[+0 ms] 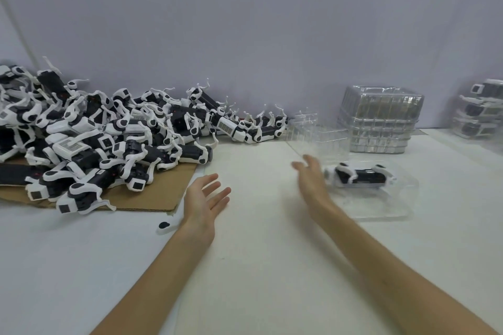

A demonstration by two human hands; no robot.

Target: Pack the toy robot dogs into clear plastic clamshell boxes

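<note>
Left hand, right hand spread; labels on toy dogs illegible.

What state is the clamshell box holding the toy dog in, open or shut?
Open: on the clamshell box, the lid stands raised at the back, and the toy dog lies uncovered.

Two arms and two hands are all that shows of the person — both bare. The left forearm is slim and smooth, narrowing to a thin wrist before the left hand, whose fingers are long and slender. The right forearm looks broader where it meets the bottom edge and tapers the same way toward the right hand — this one is blurred, so its fingers and nails cannot be made out in detail. Skin runs uncovered from the bottom edge to the fingertips.
</note>
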